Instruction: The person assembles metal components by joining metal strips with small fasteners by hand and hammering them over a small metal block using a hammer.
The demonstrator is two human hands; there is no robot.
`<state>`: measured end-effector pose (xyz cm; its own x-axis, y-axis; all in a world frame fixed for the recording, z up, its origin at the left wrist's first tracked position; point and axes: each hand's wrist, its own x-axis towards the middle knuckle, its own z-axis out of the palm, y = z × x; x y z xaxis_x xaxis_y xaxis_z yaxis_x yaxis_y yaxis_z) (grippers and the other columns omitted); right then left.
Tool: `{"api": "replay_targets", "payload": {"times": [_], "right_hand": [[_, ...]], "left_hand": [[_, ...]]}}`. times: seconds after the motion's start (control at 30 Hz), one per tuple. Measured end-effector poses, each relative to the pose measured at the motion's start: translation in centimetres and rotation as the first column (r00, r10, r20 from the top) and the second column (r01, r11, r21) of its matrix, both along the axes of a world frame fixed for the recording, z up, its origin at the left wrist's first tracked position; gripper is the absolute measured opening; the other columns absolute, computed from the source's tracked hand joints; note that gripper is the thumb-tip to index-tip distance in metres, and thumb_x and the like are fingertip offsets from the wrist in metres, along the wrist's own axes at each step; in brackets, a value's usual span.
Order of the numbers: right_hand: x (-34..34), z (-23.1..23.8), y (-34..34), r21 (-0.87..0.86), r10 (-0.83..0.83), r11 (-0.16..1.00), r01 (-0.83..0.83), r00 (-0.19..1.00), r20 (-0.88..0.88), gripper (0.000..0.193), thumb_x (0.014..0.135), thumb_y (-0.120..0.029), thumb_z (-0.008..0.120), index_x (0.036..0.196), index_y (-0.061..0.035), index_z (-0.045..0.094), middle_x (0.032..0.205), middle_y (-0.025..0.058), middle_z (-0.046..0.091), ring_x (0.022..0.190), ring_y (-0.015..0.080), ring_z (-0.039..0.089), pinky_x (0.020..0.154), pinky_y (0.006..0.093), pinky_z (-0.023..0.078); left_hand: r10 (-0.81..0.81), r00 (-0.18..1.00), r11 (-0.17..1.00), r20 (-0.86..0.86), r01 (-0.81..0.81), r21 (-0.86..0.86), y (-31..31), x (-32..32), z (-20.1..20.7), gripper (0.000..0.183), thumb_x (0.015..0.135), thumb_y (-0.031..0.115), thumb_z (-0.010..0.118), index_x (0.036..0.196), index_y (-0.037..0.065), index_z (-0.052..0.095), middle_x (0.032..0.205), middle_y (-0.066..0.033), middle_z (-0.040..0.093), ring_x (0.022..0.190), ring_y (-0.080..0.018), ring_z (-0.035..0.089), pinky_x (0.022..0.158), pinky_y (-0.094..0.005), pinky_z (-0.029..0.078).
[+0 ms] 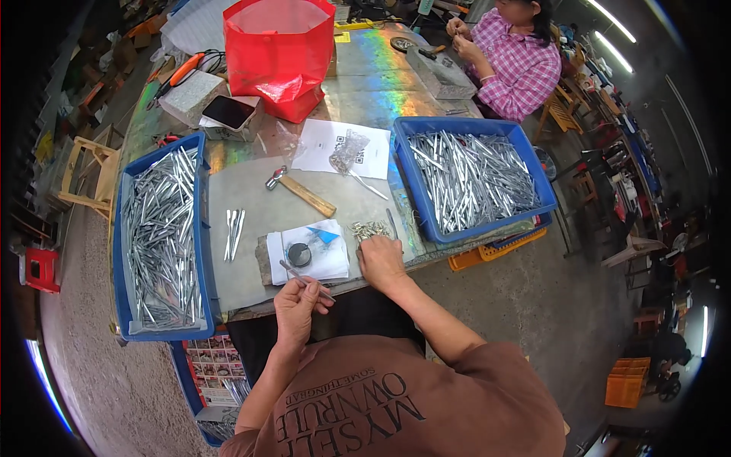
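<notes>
My left hand is closed round a thin grey metal rod, held slantwise at the table's front edge. Its upper end comes close to a small round dark block on white paper. My right hand rests with curled fingers on a heap of small brass-coloured parts; what its fingertips grip is hidden. A blue triangular piece lies on the paper. Beyond it lies a ball-peen hammer with a wooden handle. A few silver rods lie side by side on the left.
Blue trays full of silver rods stand left and right. Behind are a printed sheet with a clear bag, a phone on a box and a red bag. A co-worker in a checked shirt sits far right.
</notes>
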<state>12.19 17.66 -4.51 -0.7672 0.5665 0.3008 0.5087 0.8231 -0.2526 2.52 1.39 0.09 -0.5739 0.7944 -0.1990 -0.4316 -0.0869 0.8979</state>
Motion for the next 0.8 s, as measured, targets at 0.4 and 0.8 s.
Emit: {"api": "replay_targets", "payload": {"times": [0.4,0.8], "right_hand": [[-0.4,1.1,-0.5,-0.067,-0.012,0.998,0.020,0.993,0.118,0.006,0.064,-0.004,0.048,0.068,-0.0045,0.052,0.070,0.0110,0.052,0.070,0.0260,0.051,0.064,0.0407,0.031],[0.2,0.7,0.1,-0.316,-0.041,0.945,-0.086,0.926,-0.376,0.003,0.067,-0.003,0.049,0.068,-0.0020,0.046,0.063,0.0130,0.051,0.058,0.0285,0.052,0.052,0.0348,0.041]], "left_hand": [[0.011,0.999,1.000,-0.034,-0.011,0.007,-0.1,0.3,-0.1,0.016,0.081,0.016,0.050,0.081,0.001,0.050,0.070,-0.0094,0.057,0.053,-0.0121,0.055,0.043,-0.0182,0.042],[0.006,1.000,1.000,-0.027,-0.006,-0.004,-0.2,0.6,0.0,0.017,0.081,0.018,0.050,0.079,0.001,0.049,0.070,-0.0085,0.056,0.052,-0.0119,0.055,0.042,-0.0177,0.042]]}}
